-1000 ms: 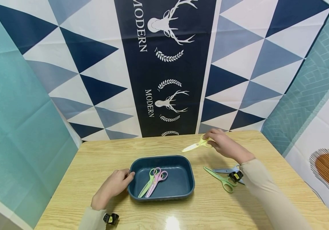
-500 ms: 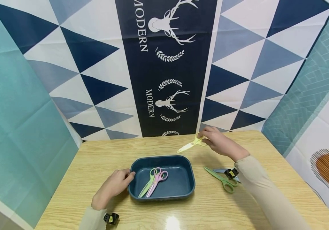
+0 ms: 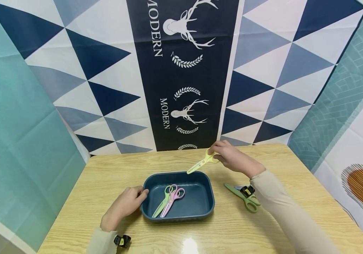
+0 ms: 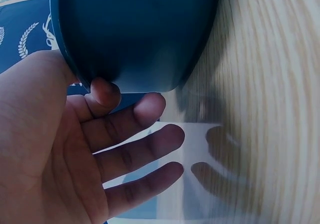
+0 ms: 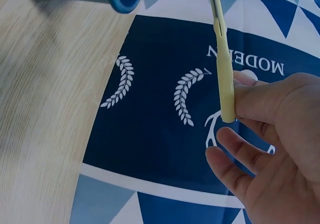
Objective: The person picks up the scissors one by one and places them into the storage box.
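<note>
My right hand (image 3: 233,158) pinches yellow scissors (image 3: 200,164) by the handle, above the back of the table. Their blades point left and down, the tip over the far rim of a dark blue bin (image 3: 198,195). In the right wrist view the scissors (image 5: 226,79) appear edge-on between thumb and fingers. My left hand (image 3: 125,204) grips the bin's left rim between thumb and index finger; in the left wrist view the other fingers (image 4: 145,151) stretch beside the bin. Inside the bin, pink scissors (image 3: 170,204) lie across light green scissors (image 3: 159,209).
Right of the bin, green scissors (image 3: 250,204) lie on the wooden table (image 3: 111,173). Blue scissors (image 3: 238,187) beside them are mostly hidden by the right wrist camera (image 3: 248,191) and sleeve. A patterned cloth (image 3: 184,77) hangs behind the table.
The right hand has carried the yellow scissors leftward, bringing their tip from right of centre to above the bin's far rim. My left hand and the bin stay where they were.
</note>
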